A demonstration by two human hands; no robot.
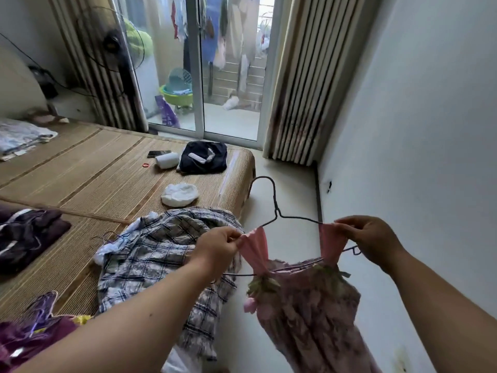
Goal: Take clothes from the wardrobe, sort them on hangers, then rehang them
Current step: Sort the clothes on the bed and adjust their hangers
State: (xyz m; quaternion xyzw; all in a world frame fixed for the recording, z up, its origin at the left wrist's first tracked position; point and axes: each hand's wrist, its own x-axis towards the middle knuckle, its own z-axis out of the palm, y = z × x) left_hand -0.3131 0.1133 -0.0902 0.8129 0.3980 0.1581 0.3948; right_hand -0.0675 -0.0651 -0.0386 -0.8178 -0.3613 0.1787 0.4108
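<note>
Pink ruffled dress [309, 313] with gathered straps, held in the air beside the bed on thin dark wire hanger [277, 208], left hand [217, 249] pinching one strap, right hand [371, 238] pinching other, crumpled plaid garment [161, 249] on woven mat [94, 168].

We see through single head-worn wide-angle view, angled forward and down across bed [113, 168] corner toward balcony door [200, 76]; hands close below.

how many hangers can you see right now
3: a dark wire hanger under the pink dress, one by the plaid clothes, one on the purple pile. More may be buried.
</note>
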